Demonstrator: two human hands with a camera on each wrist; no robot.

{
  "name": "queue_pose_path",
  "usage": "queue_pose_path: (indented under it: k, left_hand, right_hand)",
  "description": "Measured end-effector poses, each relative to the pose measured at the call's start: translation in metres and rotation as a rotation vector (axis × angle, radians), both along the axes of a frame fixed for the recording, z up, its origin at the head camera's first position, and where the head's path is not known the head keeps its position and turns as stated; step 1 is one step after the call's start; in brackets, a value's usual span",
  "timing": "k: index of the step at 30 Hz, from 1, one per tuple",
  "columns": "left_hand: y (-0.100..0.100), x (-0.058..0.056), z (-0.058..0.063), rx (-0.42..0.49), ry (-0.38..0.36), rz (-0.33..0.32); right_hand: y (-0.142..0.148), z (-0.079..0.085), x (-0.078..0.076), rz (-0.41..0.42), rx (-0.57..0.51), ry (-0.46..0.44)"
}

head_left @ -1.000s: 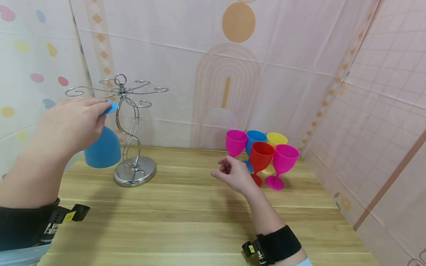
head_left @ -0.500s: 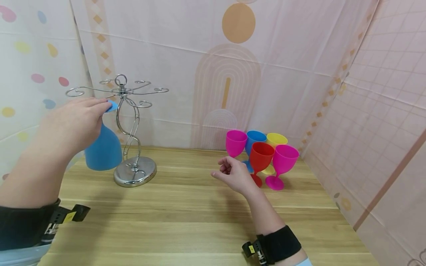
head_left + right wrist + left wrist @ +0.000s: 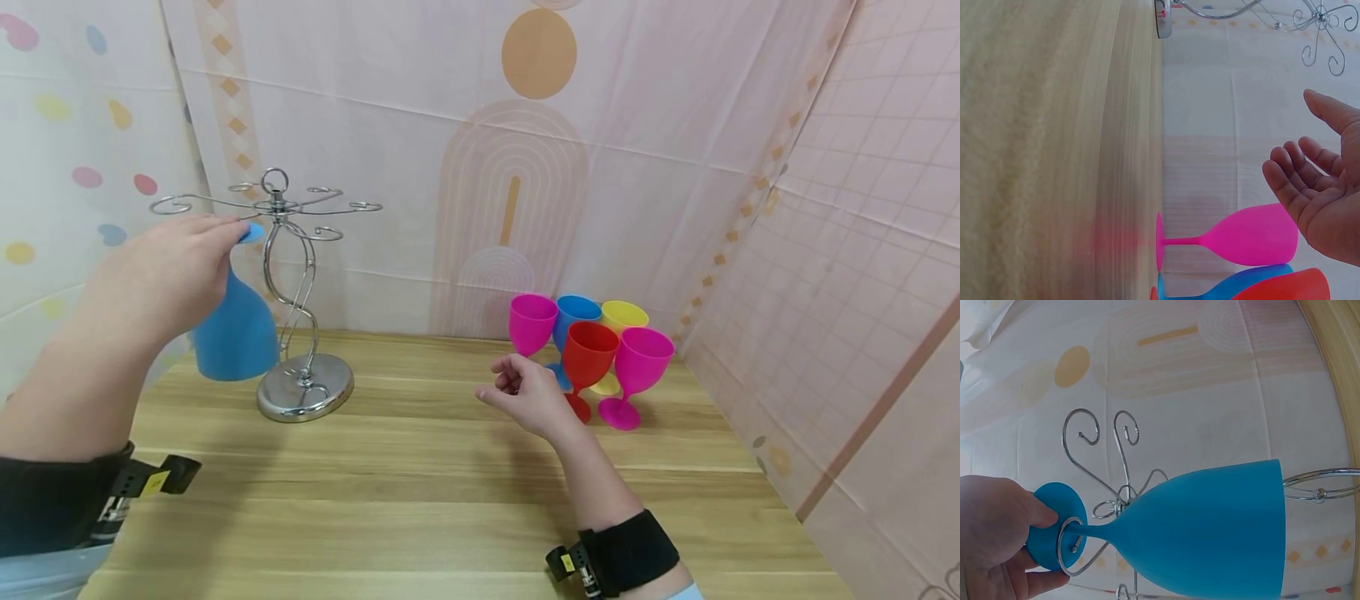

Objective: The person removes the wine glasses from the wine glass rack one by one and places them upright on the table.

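My left hand (image 3: 161, 275) pinches the round foot of a blue goblet (image 3: 236, 333), which hangs upside down beside a chrome stemware rack (image 3: 303, 387). In the left wrist view the goblet's stem sits inside a curled hook (image 3: 1062, 550) of the rack, and thumb and fingers hold the foot (image 3: 1054, 500) just beyond it. My right hand (image 3: 528, 396) hovers with loosely bent fingers and nothing in them, left of a red goblet (image 3: 590, 354). A pink goblet (image 3: 1254, 236) stands upright near that hand in the right wrist view.
Behind the red goblet stand another blue goblet (image 3: 576, 312) and a yellow goblet (image 3: 624, 314); a second pink goblet (image 3: 642, 358) is at the right. The wooden table (image 3: 420, 500) meets a patterned cloth backdrop (image 3: 390, 125) at the back. Other rack arms (image 3: 363, 205) spread outward.
My left hand and the blue goblet have shifted very slightly; the goblet's foot rose a little and its bowl moved slightly right. The right hand stays in place.
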State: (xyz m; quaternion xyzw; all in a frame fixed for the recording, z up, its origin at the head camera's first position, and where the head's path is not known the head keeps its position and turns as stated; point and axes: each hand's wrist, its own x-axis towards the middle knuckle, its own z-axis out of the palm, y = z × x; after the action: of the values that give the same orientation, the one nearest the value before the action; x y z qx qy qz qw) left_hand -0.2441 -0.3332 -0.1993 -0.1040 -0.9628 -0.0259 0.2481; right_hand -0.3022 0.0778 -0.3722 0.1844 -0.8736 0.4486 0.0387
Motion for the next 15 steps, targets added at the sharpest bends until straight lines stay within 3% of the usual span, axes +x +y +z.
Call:
queue_pose_path:
  k: [15]
  left_hand:
    - [-0.0006,0.001,0.0077,0.017,-0.003,0.007]
  right_hand:
    - [-0.0009,-0.0005,-0.0003,0.0,-0.001,0.005]
